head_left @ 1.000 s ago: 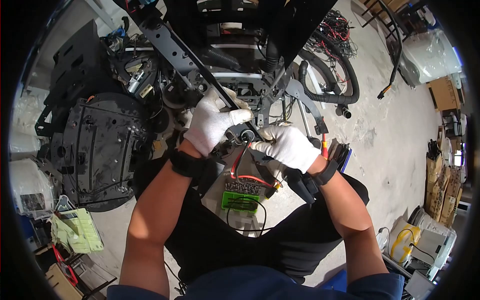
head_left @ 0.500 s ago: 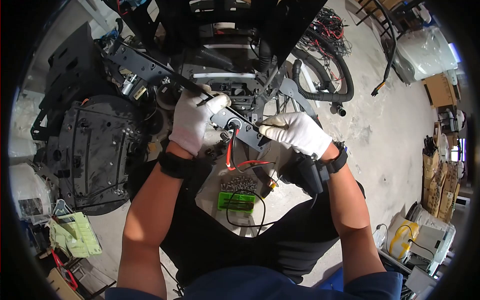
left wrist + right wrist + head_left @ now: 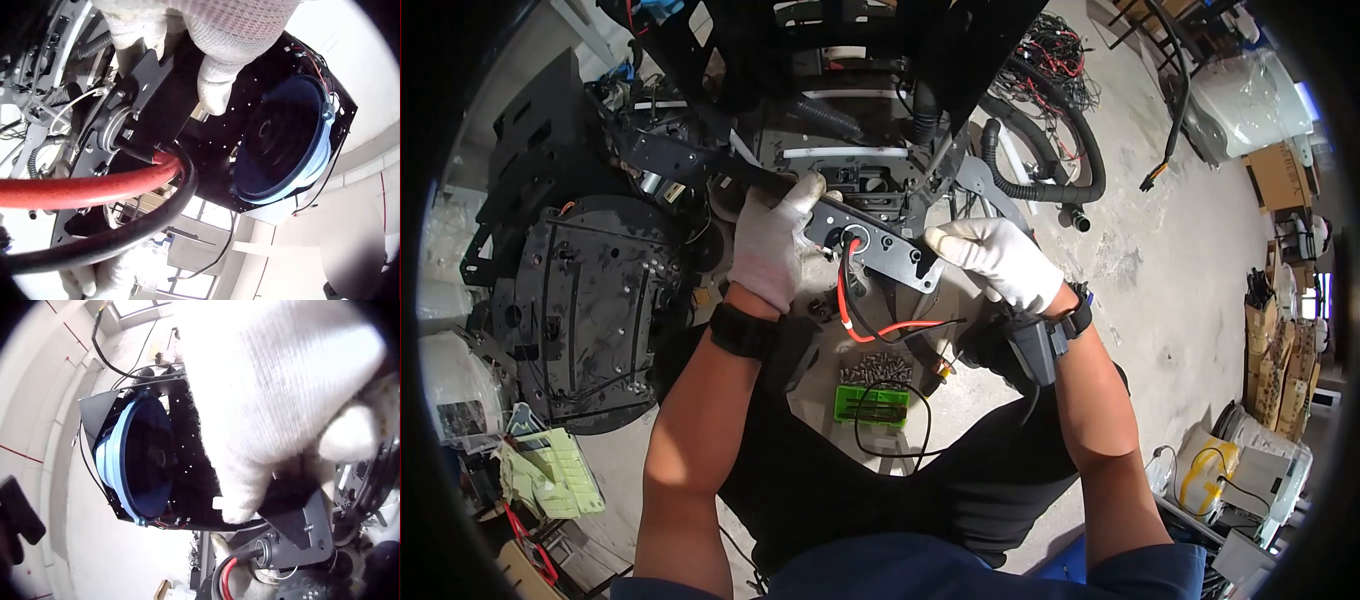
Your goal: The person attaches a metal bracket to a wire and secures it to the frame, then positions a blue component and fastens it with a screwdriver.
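A long dark metal bracket with several holes slants across the front of the person. My left hand, in a white knit glove, grips it along its middle, thumb over the upper edge. The gloved right hand pinches its right end at the top corner. Between the hands, a round metal fitting sits in the bracket. Out of it come a thick red cable and a black cable, hanging down in front. In the right wrist view the bracket end lies under the fingers.
A green tray and a pile of small screws lie between the legs. Behind the bracket stands a dark machine frame. A round black base is on the left; corrugated hose and tangled wires lie on the right.
The bracket has shifted left and its far end has swung lower, its flat face with the fitting turning into view. Both hands have moved along with it, still holding on.
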The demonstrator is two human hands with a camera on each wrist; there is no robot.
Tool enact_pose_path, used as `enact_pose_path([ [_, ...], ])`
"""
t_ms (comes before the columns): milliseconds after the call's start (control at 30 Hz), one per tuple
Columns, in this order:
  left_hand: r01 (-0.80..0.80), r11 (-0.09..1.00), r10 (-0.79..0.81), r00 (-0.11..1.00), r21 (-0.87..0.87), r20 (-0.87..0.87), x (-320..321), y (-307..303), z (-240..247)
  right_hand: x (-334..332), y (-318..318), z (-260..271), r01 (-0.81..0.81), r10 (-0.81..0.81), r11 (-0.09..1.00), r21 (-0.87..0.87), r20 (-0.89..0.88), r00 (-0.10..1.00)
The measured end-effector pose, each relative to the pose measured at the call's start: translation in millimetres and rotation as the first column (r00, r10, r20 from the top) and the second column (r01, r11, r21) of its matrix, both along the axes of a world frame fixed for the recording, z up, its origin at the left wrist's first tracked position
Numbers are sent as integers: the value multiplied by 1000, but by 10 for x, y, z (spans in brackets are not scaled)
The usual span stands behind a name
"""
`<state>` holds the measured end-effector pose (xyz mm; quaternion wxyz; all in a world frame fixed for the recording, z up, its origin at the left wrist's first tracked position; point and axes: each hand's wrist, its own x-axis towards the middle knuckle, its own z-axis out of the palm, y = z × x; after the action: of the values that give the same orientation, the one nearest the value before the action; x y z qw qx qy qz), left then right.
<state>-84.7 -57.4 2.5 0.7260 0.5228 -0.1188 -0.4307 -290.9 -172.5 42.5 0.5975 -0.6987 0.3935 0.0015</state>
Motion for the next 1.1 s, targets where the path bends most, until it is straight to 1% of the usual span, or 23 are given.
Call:
enact_pose_path([
  [33,17,1000,-17,1000,-6,-11,22,1,-12,8,-1,25,-1,1,1000,0,0,1000],
  [100,35,999,-35,999,-13,-22,34,2,-25,14,-11,59,35,-26,994,100,-85,996],
  [133,24,999,-25,999,-30,-36,33,0,-30,1,-26,-33,34,-26,994,100,-85,996],
  [200,13,999,-15,999,-47,-50,37,-4,-42,-21,-54,-278,33,-40,998,52,134,990],
  [233,-6,1000,6,1000,-18,-29,45,-7,-50,-26,-52,-298,33,-39,998,52,133,990],
  [300,-26,1000,26,1000,9,-6,52,-4,-53,-13,-26,-295,58,-75,995,75,242,967],
  [367,18,998,-20,999,-63,-39,43,8,-45,-30,-58,-334,47,-63,996,75,222,973],
  [400,18,998,-21,999,-64,-40,38,9,-42,-39,-77,-361,36,-51,996,76,203,978],
  [433,-9,1000,8,1000,-19,-28,32,8,-38,-47,-93,-385,37,-52,996,75,202,978],
  [467,-35,999,36,999,25,-16,24,7,-31,-58,-108,-406,58,-79,990,126,172,982],
  [500,-33,999,33,999,23,-17,12,8,-14,-67,-117,-407,81,-106,981,176,140,984],
  [600,-54,998,55,997,17,-62,-13,7,7,-51,-95,-311,82,-103,980,180,111,989],
  [633,-35,999,36,999,10,-35,4,12,-8,-37,-73,-293,53,-65,995,87,145,987],
  [667,-17,1000,17,1000,3,-7,3,10,-10,-38,-63,-243,56,-67,995,83,141,988],
  [733,-30,1000,30,1000,5,-11,-40,12,28,-37,-50,-141,52,-70,987,151,114,991],
  [800,-22,998,21,1000,-51,-12,-42,13,36,-35,-56,-191,55,-73,988,145,121,990],
  [833,-22,998,22,1000,-51,-12,-28,14,19,-34,-67,-232,56,-74,989,139,125,989],
  [900,-26,994,17,996,-104,-87,3,13,-22,-32,-73,-218,57,-74,989,133,129,989],
  [933,-27,994,18,996,-104,-86,2,19,-21,-35,-72,-170,52,-66,990,133,100,993],
  [1000,4,997,-1,999,-82,38,-5,35,6,-41,-82,-204,44,-55,990,136,73,996],
  [1033,1,997,2,999,-80,41,-10,32,16,-52,-103,-313,51,-67,989,141,112,991],
  [1100,-13,1000,15,996,23,-91,-13,10,33,-23,-88,-352,62,-83,990,123,171,982],
])
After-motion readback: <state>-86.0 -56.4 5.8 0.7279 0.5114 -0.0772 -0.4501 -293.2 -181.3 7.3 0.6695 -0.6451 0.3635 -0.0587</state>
